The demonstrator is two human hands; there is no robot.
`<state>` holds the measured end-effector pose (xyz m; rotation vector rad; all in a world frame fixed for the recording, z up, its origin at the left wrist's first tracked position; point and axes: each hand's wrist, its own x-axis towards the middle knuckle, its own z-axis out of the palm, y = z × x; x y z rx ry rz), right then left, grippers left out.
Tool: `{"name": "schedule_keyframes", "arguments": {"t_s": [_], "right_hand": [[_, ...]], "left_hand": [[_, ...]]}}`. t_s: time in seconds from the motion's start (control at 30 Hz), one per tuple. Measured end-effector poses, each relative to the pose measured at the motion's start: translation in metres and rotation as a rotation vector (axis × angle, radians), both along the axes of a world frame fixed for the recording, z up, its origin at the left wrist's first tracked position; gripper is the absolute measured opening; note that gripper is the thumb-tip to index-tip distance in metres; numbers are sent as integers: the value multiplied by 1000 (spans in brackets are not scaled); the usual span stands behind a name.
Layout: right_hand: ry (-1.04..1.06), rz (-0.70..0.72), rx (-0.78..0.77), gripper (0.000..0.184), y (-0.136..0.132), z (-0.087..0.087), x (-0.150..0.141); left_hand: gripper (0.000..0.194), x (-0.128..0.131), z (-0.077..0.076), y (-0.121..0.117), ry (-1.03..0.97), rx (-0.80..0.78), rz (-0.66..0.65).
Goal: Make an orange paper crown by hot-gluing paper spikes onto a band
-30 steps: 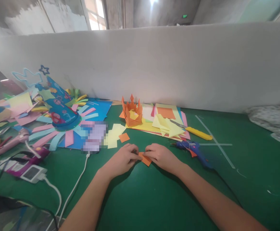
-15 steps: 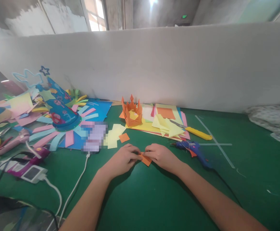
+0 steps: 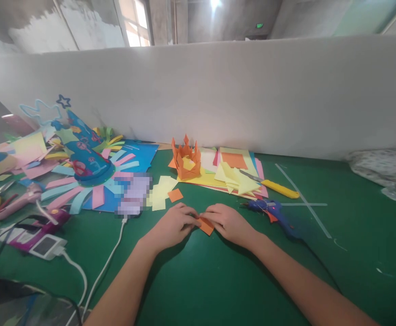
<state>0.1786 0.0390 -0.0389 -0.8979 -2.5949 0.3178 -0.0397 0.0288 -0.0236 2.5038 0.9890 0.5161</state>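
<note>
A small piece of orange paper point(image 3: 206, 226) lies at the middle of the green table, between both hands. My left hand point(image 3: 180, 222) pinches its far left edge with thumb and fingers. On the far right edge, the closed fingers of my right hand point(image 3: 228, 222) press the same paper. Fingertips hide its far edge, so I cannot tell whether it is folded there. Just beyond my left hand lies an orange paper square point(image 3: 175, 195), beside several pale yellow paper pieces point(image 3: 160, 190). Farther back stands an orange paper crown point(image 3: 186, 164).
Coloured paper sheets point(image 3: 234, 159) lie behind the hands, with a yellow utility knife point(image 3: 281, 188) and a blue glue gun point(image 3: 275, 210) at right. Decorated blue cone hats point(image 3: 89, 154), a blurred phone-like object point(image 3: 133, 192), a pink glue gun point(image 3: 19, 202) and a white cable point(image 3: 111, 258) occupy the left.
Both hands stay nearly in place on the orange paper. My right fingers have shifted very slightly; the camera view has tilted a little.
</note>
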Motion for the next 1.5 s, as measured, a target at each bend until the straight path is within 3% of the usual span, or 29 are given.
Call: {"name": "schedule_keyframes", "arguments": {"t_s": [0.4,0.6,0.7,0.83,1.0,1.2,1.37,1.5], "right_hand": [[-82,-72,25,34,0,-3,4],[-40,-104,-27,21,-14,13,-1],[-55,-101,-45,32,-18,17,-4],[-84,-92,50,22,-13,12,-6],[-106,-151,209,28,-6,2,-7],[-13,-157,63,25,-1,-5,-6],[96,-117,29,34,2,-14,-1],[132,-136,-43,31,1,-14,0]], "left_hand": [[24,1,1,-1,-1,16,6],[19,5,-4,0,-57,7,29],[13,5,-6,0,-72,-7,45],[16,5,-4,0,-68,-7,12],[22,5,-1,-1,-69,27,-38],[32,4,-7,2,-73,66,-41],[30,5,-8,3,-100,52,-32],[26,6,-8,6,-113,69,-60]]}}
